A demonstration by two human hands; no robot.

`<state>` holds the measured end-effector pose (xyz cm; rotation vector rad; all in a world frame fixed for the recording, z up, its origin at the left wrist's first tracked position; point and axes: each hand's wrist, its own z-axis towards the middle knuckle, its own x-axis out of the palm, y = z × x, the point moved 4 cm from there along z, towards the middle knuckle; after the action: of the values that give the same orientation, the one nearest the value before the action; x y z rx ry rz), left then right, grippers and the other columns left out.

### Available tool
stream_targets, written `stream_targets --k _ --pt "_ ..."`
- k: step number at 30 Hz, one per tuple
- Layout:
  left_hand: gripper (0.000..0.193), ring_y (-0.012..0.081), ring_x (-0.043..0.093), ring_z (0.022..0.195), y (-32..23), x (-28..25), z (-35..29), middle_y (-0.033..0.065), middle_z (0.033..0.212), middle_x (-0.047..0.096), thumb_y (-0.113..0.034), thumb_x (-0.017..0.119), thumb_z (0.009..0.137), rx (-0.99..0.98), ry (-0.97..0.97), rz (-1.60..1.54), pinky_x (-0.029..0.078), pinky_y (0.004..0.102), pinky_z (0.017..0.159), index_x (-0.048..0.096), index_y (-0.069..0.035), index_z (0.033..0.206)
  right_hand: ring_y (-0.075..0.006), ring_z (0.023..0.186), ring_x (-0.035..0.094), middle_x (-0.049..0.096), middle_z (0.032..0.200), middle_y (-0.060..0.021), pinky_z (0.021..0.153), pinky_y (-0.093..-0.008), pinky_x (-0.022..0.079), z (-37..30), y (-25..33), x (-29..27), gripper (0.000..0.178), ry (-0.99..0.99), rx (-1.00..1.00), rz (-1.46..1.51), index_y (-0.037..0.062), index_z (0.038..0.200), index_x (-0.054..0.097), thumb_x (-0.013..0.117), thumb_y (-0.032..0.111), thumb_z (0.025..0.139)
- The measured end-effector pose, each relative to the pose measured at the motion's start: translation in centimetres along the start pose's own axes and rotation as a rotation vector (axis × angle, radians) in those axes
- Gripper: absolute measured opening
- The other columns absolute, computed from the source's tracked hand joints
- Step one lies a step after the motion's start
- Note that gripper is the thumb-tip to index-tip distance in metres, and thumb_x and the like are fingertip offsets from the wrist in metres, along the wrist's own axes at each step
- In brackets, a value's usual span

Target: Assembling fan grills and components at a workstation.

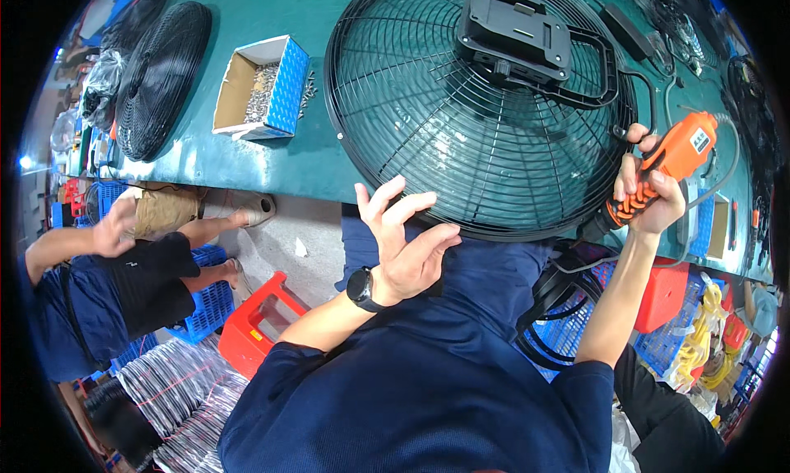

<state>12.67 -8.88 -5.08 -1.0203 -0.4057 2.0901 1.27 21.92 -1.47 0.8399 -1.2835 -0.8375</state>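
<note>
A large round black wire fan guard (pixel 411 135) lies on the green table, reaching over its near edge. On top of it sits a black plastic housing (pixel 517 35) with a loop-shaped bracket (pixel 605 78) around its right side. My left hand (pixel 403 246) is at the guard's near rim, fingers apart and holding nothing; whether the fingertips touch the wire I cannot tell. To the right of the guard, my right hand (pixel 654 185) is wrapped around an orange and black electric screwdriver (pixel 671 156). Its tip points down toward the guard's near right rim.
A blue and white carton (pixel 284 86) of small screws stands left of the guard, with some screws spilled beside it. Further left lie stacked black guards (pixel 164 78). A red stool (pixel 255 325) stands on the floor at left, near another person (pixel 107 284). A cable (pixel 724 177) runs at right.
</note>
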Motion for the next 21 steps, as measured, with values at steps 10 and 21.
stream_targets --k 10,21 --pt "0.022 0.0348 0.044 0.119 0.29 0.24 -0.79 0.0036 0.113 0.057 -0.016 0.074 0.064 0.099 -0.036 0.089 0.008 0.0558 0.11 0.072 -0.024 0.085 -0.0164 0.052 0.046 0.044 0.11 -0.0221 0.042 -0.0282 0.047 0.04 0.02 -0.14 0.042 0.003 -0.014 0.028 -0.0072 0.103 0.046 0.058 0.016 0.07" --pt "0.018 0.0366 0.041 0.122 0.69 0.44 -1.01 0.0078 0.115 0.054 -0.017 0.076 0.069 0.135 -0.026 0.099 0.015 0.0546 0.109 0.071 -0.023 0.086 -0.0163 0.052 0.047 0.044 0.111 -0.0222 0.042 -0.0285 0.047 0.05 -0.09 -0.13 0.042 0.023 0.01 0.018 -0.0076 0.103 0.046 0.057 0.016 0.07"
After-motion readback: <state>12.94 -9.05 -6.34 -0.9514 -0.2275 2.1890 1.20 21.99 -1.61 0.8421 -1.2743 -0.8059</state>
